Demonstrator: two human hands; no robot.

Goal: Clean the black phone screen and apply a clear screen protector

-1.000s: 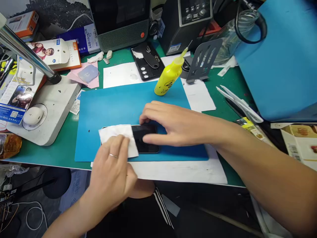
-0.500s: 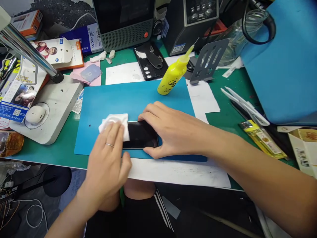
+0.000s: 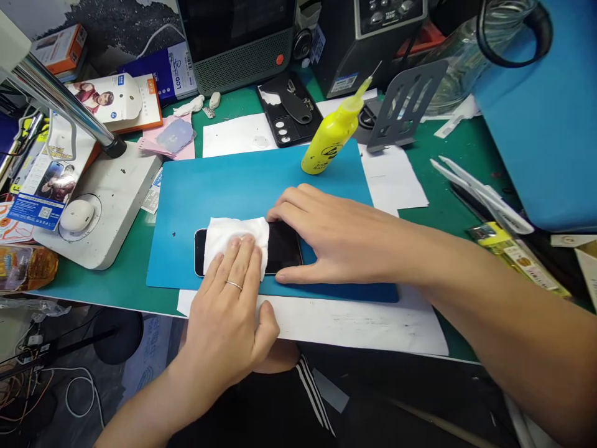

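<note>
- Left hand (image 3: pixel 233 326): fingers together, thumb apart, flat on the white cloth (image 3: pixel 233 230) over the black phone (image 3: pixel 283 246).
- Right hand (image 3: pixel 326 239): thumb and fingers spread around the phone's right end.
- Phone lies toward the near edge of the blue mat (image 3: pixel 224 186); open mat extends left and far.
- Yellow bottle (image 3: pixel 329 140) stands far, dark stand (image 3: pixel 408 106) right of it.
- White base (image 3: pixel 109 205) fills the worktop (image 3: pixel 133 283) left.

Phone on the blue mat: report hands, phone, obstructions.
Left hand flat on white cloth over phone. Right hand at phone's right end. Phone flat on blue mat, partly covered. Yellow bottle beyond, touching neither hand.
</note>
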